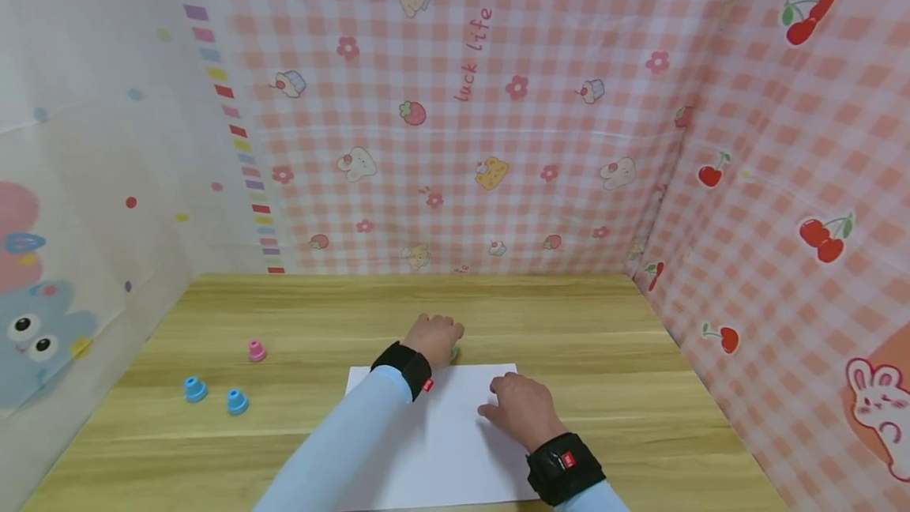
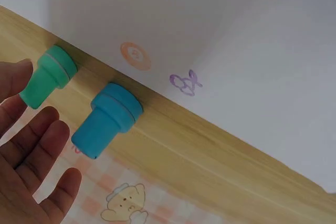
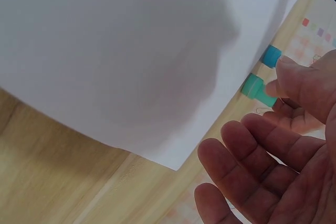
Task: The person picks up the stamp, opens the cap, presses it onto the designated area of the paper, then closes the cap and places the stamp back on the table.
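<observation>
My left hand (image 1: 432,338) is at the far edge of a white paper sheet (image 1: 441,449). Its thumb and index finger pinch the handle of a green toy stamp (image 2: 56,69), while the other fingers spread loosely. Beside that stamp, on the wood, is a blue stamp (image 2: 109,114), untouched. An orange round print (image 2: 135,56) and a purple print (image 2: 185,83) mark the paper near this edge. Over the sheet's right part hovers my right hand (image 1: 526,409), holding nothing, fingers loosely bent and apart.
On the left of the wooden table (image 1: 604,322) stand a pink cap-like piece (image 1: 257,351) and two blue ones (image 1: 195,389). A pink checked cloth (image 1: 455,204) hangs behind the table, and similar cloth borders the right side.
</observation>
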`<state>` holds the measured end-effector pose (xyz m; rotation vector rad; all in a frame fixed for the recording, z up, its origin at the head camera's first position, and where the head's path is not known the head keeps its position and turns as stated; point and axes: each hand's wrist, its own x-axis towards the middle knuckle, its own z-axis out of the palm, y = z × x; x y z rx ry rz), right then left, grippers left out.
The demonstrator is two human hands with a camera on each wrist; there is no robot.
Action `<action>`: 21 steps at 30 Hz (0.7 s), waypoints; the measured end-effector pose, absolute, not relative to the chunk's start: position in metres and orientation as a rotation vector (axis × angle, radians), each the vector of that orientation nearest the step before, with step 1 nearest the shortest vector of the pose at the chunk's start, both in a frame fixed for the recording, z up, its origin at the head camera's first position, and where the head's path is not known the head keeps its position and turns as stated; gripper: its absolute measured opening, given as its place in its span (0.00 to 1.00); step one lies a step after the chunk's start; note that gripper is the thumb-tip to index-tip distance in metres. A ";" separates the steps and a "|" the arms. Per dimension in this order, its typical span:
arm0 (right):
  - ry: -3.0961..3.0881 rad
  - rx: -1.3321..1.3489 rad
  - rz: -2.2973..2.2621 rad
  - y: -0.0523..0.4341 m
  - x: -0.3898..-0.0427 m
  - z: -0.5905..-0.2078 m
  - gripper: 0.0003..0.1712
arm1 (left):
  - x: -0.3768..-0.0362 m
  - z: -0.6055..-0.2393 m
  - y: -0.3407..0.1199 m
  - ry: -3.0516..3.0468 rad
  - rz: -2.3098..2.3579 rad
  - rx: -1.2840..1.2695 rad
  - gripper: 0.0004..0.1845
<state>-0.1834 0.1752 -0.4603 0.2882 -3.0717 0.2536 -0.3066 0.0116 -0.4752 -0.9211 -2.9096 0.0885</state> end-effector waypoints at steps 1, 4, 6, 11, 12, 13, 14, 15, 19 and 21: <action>-3.068 0.290 0.255 0.175 -0.183 -0.460 0.17 | -0.306 -0.473 0.011 -2.914 0.081 -0.916 0.14; -3.060 0.299 0.260 0.175 -0.183 -0.460 0.17 | -0.305 -0.466 0.007 -2.919 0.062 -0.910 0.15; -3.057 0.303 0.266 0.174 -0.183 -0.460 0.18 | -0.304 -0.461 0.003 -2.919 0.029 -0.904 0.15; -3.062 0.303 0.278 0.174 -0.183 -0.460 0.18 | -0.304 -0.454 -0.010 -2.910 -0.063 -0.895 0.14; -3.061 0.308 0.276 0.173 -0.183 -0.460 0.18 | -0.304 -0.452 -0.013 -2.911 -0.079 -0.889 0.14; -3.064 0.306 0.277 0.173 -0.183 -0.460 0.18 | -0.304 -0.451 -0.016 -2.909 -0.089 -0.886 0.13; -3.063 0.306 0.276 0.173 -0.183 -0.460 0.18 | -0.304 -0.449 -0.019 -2.906 -0.104 -0.884 0.13; -3.062 0.307 0.275 0.173 -0.183 -0.459 0.18 | -0.303 -0.447 -0.022 -2.905 -0.120 -0.881 0.12; -3.066 0.306 0.271 0.172 -0.183 -0.458 0.18 | -0.299 -0.439 -0.035 -2.914 -0.163 -0.850 0.12; -3.063 0.310 0.267 0.172 -0.183 -0.458 0.19 | -0.296 -0.435 -0.041 -2.922 -0.190 -0.828 0.12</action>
